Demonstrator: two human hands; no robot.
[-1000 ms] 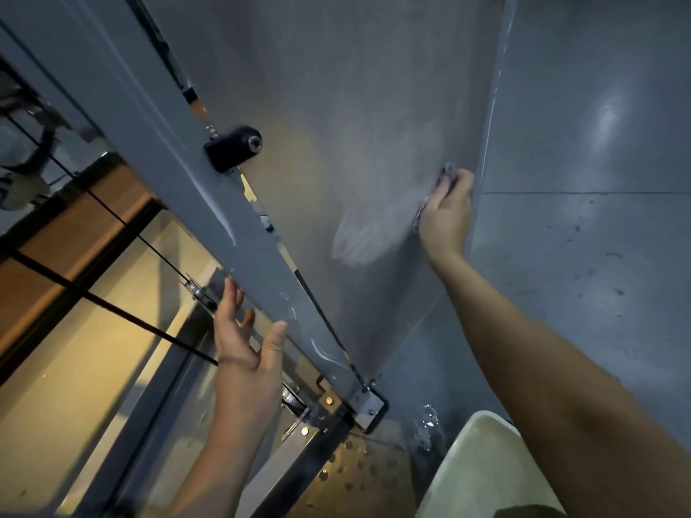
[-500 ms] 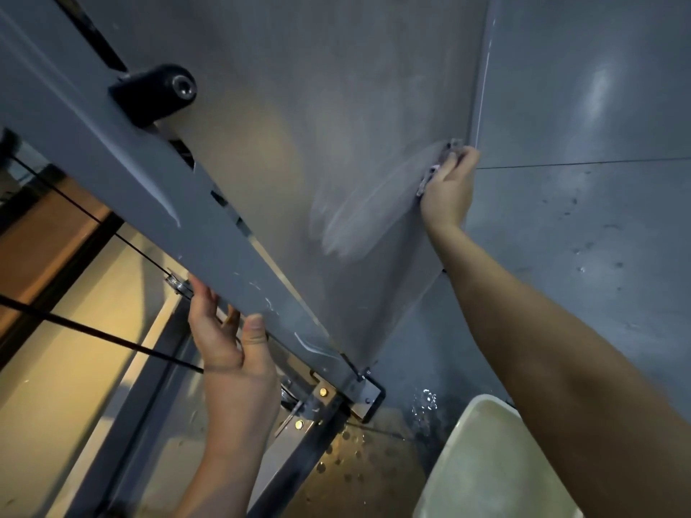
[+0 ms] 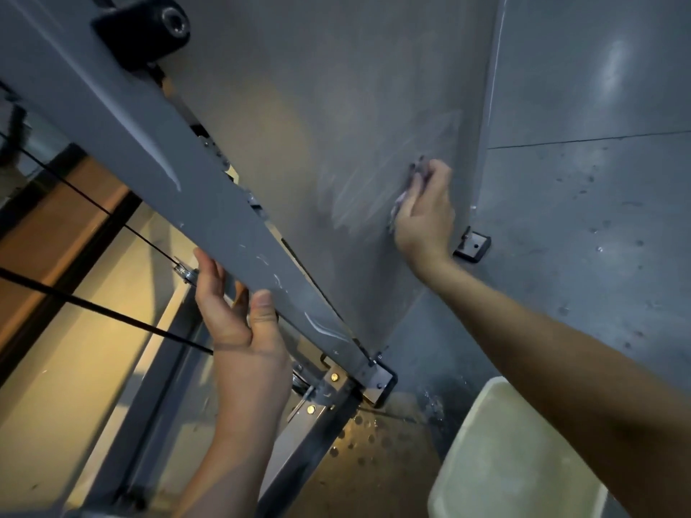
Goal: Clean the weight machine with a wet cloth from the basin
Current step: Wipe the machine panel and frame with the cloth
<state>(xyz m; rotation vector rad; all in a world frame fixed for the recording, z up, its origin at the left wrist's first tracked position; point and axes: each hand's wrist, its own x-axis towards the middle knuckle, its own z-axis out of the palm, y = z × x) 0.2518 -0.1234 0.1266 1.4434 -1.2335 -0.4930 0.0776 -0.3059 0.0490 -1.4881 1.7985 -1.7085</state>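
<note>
The weight machine's flat grey side panel (image 3: 336, 106) fills the upper middle, streaked with wet wipe marks. My right hand (image 3: 426, 214) presses a small crumpled grey cloth (image 3: 405, 192) against the panel near its right edge, fingers curled over it. A slanted grey frame beam (image 3: 179, 173) runs from top left to a bolted foot at lower centre. My left hand (image 3: 239, 315) wraps round this beam from below, thumb on its front face. The pale basin (image 3: 497, 461) sits on the floor at lower right, partly behind my right forearm.
A black knob (image 3: 149, 26) sticks out of the beam at the top. Thin black cables (image 3: 93, 312) cross at left. A small black bracket (image 3: 473, 246) fixes the panel's right edge. Grey floor tiles (image 3: 598, 218) lie to the right, with splashed water near the basin.
My right hand has slid the cloth down and left from the panel's right edge, leaving fresh streaks. My left hand has closed round the beam. The view has shifted lower.
</note>
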